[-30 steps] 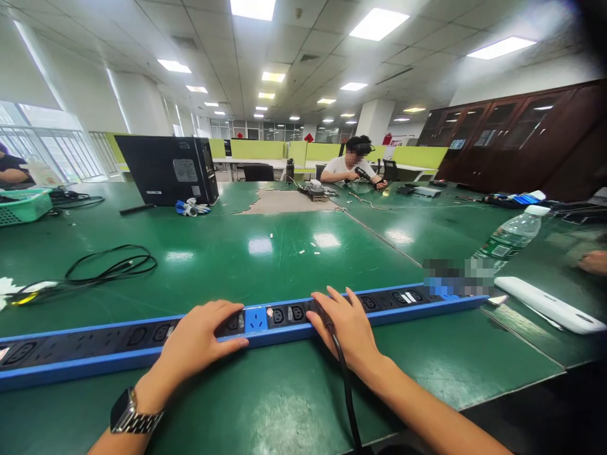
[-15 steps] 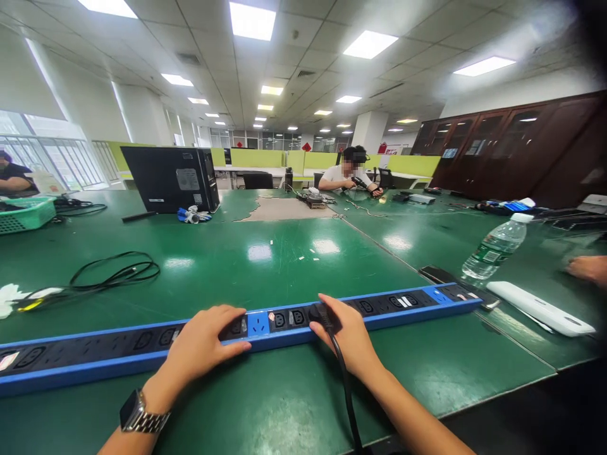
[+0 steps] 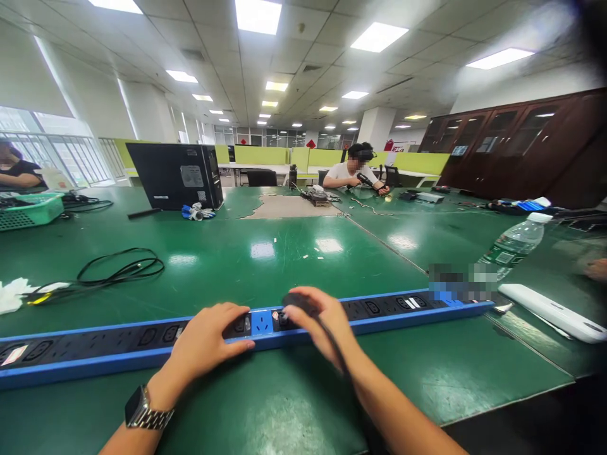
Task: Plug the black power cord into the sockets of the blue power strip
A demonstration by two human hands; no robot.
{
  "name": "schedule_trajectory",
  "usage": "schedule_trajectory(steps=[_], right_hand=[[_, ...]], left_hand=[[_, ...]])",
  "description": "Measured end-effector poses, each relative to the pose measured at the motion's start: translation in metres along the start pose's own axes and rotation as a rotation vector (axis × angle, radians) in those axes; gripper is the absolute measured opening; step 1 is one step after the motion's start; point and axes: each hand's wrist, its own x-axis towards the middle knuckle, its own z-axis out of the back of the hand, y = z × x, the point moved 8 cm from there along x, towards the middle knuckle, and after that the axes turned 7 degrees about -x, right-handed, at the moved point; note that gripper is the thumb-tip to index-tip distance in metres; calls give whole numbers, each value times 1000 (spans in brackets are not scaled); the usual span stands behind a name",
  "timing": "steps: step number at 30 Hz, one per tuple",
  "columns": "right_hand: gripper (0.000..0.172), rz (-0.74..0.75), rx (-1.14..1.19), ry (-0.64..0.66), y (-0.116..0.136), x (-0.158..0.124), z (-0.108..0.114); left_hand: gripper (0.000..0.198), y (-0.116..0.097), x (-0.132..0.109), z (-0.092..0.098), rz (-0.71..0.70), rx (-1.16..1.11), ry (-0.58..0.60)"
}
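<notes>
A long blue and black power strip (image 3: 114, 344) lies across the green table (image 3: 265, 253) in front of me. My left hand (image 3: 203, 344), with a watch on the wrist, rests flat on the strip just left of a blue socket, fingers stretched out. My right hand (image 3: 322, 325) is blurred by motion and closed on a black plug (image 3: 298, 301), held just above the strip. The plug's black cable runs back under my right forearm.
A coiled black cable (image 3: 118, 272) and white cloth lie at left. A black computer case (image 3: 173, 175) stands behind. A water bottle (image 3: 515, 243) and white bar (image 3: 550, 309) sit at right. A person works at the far side; another sits at far left.
My right hand has pulled the black plug out of its socket and moved it left along the strip. My left hand has stayed on the strip.
</notes>
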Motion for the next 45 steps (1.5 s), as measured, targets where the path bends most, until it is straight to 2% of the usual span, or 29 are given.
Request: schedule_trajectory(steps=[1,3,5,8,11,16,21,25,34,41,43,45], right_hand=[[32,47,-109,91,4,-2,-19],[28,139,-326,156,7,-5,-44],[24,199,-517,129,9,-7,-56],[21,248,-665,77,10,-8,-58],[19,289,-666,56,11,-9,-55],[18,236,-557,12,0,-8,-48],[21,264,-636,-40,1,-9,-50],[21,302,-687,-18,6,-10,-55],[13,193,-719,-8,3,0,-56],[7,395,-788,123,19,-13,-76],[8,443,-762,120,19,-18,-79],[12,427,-685,88,15,-20,-79]], left_hand=[[53,0,0,0,-3,0,0],[53,-1,-1,0,-8,-3,3],[52,-1,0,-1,-9,-9,6],[52,-2,0,-1,-4,-16,14],[52,-2,0,-1,8,-19,28],[54,-3,0,-1,19,-7,36],[53,-3,0,-1,6,-9,19],[53,-3,1,0,-1,-19,16],[52,-2,0,1,-5,-14,-7],[51,-2,0,-2,-2,-14,14],[49,-2,0,-1,-8,-18,4],[48,-3,0,0,-14,-19,-2]])
